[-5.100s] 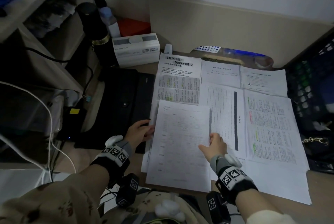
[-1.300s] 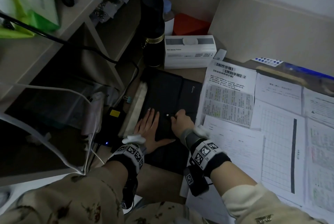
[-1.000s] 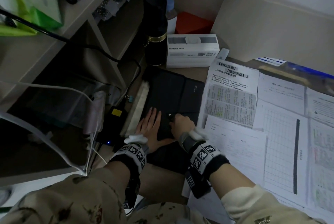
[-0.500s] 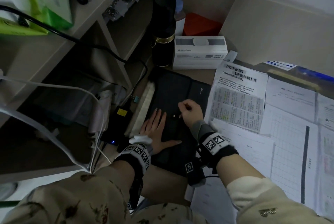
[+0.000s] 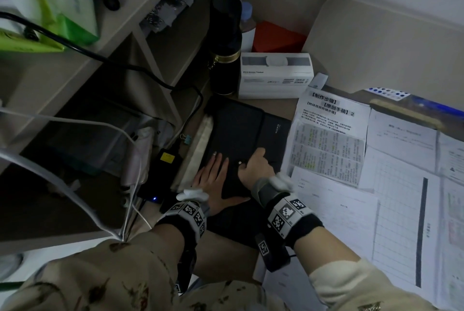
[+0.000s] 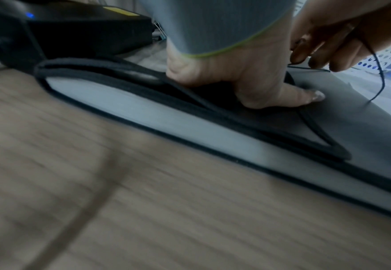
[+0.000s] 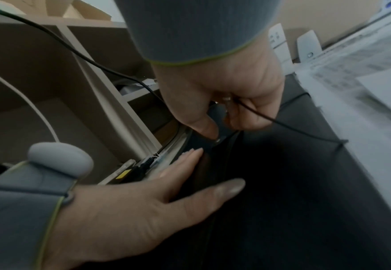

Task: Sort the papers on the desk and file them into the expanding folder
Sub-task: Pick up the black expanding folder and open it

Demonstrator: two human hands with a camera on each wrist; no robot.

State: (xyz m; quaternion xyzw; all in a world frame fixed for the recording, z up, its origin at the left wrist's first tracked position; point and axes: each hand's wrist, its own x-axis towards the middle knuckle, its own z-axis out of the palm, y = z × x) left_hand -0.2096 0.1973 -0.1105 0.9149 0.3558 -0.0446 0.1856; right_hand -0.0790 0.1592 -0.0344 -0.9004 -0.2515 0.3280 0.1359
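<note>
Head view, frame centre: black expanding folder [image 5: 241, 132] lay flat on desk [image 6: 143, 210], papers [image 5: 351, 160] spread to its right; left hand [image 5: 216, 180] pressed flat on folder, fingers straight; right hand [image 7: 224, 102] pinched thin elastic cord [image 7: 289, 127] beside metal button [image 5: 240, 163].

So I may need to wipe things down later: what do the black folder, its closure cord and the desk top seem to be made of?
Black folder: probably matte plastic sheet with stitched fabric edging, no shine. Closure cord: thin black elastic or string, bending limply from the right hand. Desk top: wood-grain laminate or wood; blur leaves it open.
</note>
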